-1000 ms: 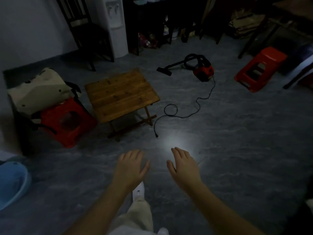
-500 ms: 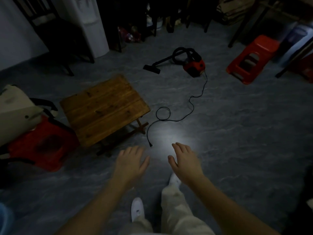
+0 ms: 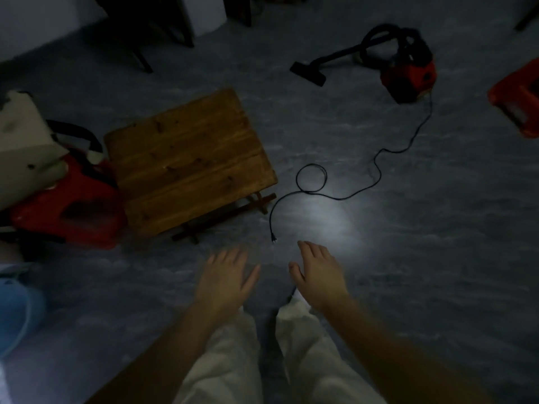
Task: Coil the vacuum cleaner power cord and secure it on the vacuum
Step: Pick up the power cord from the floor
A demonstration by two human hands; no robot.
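A small red and black vacuum cleaner [image 3: 409,72] sits on the grey floor at the upper right, its black hose and floor nozzle [image 3: 309,72] stretched to the left. Its black power cord [image 3: 376,167] snakes from the vacuum toward me, makes one loop [image 3: 311,179], and ends in a plug [image 3: 273,239] lying on the floor. My left hand [image 3: 223,279] and my right hand [image 3: 319,272] hover palm-down, fingers apart, holding nothing. The plug lies just beyond and between them, closer to the right fingertips.
A low wooden folding table [image 3: 186,158] stands left of the cord. Red plastic stools [image 3: 67,211] [image 3: 519,97] sit at far left and far right. A cream bag [image 3: 23,141] rests on the left stool, and a blue basin [image 3: 14,310] is at the left edge. Dark chair legs [image 3: 140,53] stand behind.
I have stepped forward and the view has tilted down. The plug, table and vacuum now appear nearer, and the plug lies just ahead of my fingertips. Both hands stay empty.
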